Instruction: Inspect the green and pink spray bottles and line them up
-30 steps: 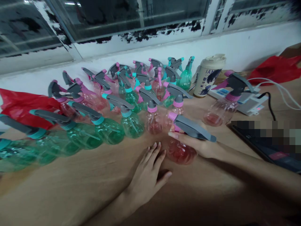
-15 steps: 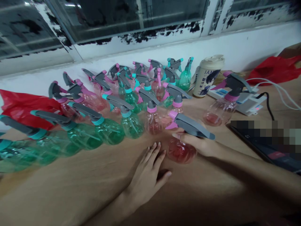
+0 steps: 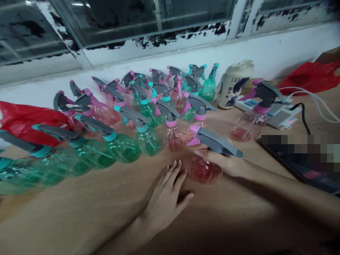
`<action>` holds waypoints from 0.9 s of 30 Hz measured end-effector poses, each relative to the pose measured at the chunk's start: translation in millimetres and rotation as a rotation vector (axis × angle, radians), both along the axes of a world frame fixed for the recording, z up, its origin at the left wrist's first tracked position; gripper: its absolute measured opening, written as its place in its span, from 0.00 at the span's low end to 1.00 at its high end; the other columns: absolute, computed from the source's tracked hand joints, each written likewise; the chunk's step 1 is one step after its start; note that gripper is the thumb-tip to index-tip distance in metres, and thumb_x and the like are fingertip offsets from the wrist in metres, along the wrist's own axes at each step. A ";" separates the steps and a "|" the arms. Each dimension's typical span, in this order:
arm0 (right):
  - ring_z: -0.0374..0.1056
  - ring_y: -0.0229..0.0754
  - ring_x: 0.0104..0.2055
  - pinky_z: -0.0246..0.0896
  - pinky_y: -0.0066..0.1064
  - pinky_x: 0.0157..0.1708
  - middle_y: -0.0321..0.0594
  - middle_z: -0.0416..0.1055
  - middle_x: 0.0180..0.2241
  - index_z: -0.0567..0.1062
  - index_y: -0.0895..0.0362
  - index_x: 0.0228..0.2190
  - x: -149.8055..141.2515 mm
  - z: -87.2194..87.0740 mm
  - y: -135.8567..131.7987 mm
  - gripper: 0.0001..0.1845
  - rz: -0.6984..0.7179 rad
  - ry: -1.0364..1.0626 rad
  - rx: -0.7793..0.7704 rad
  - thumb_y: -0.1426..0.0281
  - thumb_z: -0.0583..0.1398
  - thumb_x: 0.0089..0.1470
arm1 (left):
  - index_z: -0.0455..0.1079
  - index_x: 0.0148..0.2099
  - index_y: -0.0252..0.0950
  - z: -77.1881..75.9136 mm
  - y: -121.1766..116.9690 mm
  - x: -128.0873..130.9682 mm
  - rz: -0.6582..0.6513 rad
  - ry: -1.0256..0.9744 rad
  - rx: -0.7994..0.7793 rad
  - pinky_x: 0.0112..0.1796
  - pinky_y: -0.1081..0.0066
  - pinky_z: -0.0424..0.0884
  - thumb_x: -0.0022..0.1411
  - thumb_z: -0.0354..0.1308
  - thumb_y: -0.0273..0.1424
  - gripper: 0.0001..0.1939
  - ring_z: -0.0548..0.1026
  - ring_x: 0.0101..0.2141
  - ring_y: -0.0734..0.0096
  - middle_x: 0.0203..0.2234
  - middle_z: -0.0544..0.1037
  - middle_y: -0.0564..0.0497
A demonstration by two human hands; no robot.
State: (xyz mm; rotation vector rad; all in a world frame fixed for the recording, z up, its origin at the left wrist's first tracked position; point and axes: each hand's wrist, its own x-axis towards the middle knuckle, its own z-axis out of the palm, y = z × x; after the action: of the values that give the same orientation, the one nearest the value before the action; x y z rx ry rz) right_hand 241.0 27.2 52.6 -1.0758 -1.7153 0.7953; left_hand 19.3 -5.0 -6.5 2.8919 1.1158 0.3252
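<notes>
My right hand (image 3: 227,161) grips a pink spray bottle (image 3: 204,171) around its neck, below the grey and pink trigger head. That bottle stands on the wooden table (image 3: 87,219); some of my fingers are hidden behind it. Just left of it, my left hand (image 3: 167,198) lies flat on the tabletop with fingers stretched out, holding nothing. Beyond my hands stand a pink spray bottle (image 3: 173,136) and a green spray bottle (image 3: 149,141) with a turquoise collar. Another pink spray bottle (image 3: 248,124) is to the right, apart from the group.
Several green and pink spray bottles crowd toward the wall. Red plastic bags lie at the left (image 3: 32,122) and far right (image 3: 310,79). A paper coffee cup (image 3: 233,86), a white power strip (image 3: 281,118) with cables, and a phone (image 3: 289,161) are on the right.
</notes>
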 end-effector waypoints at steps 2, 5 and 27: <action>0.69 0.42 0.31 0.67 0.34 0.33 0.35 0.72 0.29 0.74 0.52 0.33 0.0 0.5 0.4 0.05 0.029 0.005 -0.003 0.66 0.58 0.53 | 0.57 0.63 0.32 0.7 -0.2 0.1 -0.001 0.005 0.004 0.57 0.53 0.59 0.67 0.53 0.43 0.29 0.55 0.62 0.53 0.64 0.55 0.39; 0.70 0.44 0.35 0.67 0.35 0.36 0.37 0.73 0.30 0.75 0.52 0.35 -0.1 2.8 1.4 0.07 0.059 0.009 0.023 0.68 0.58 0.53 | 0.56 0.64 0.33 0.7 -0.2 0.2 -0.004 -0.007 -0.005 0.57 0.52 0.59 0.67 0.52 0.43 0.29 0.54 0.63 0.53 0.64 0.55 0.40; 0.64 0.37 0.24 0.62 0.32 0.28 0.33 0.65 0.21 0.62 0.53 0.18 -7.9 16.0 -2.2 0.18 -0.042 -0.066 0.139 0.64 0.59 0.55 | 0.57 0.63 0.31 0.6 0.3 0.0 -0.004 0.015 -0.005 0.57 0.52 0.59 0.66 0.52 0.44 0.29 0.54 0.63 0.53 0.64 0.55 0.39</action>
State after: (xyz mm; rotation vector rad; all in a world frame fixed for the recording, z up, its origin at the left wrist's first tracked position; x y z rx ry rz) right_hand 233.1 24.9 68.6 -1.0496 -1.7703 0.6108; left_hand 19.4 -4.6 -6.0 2.8962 1.1117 0.3007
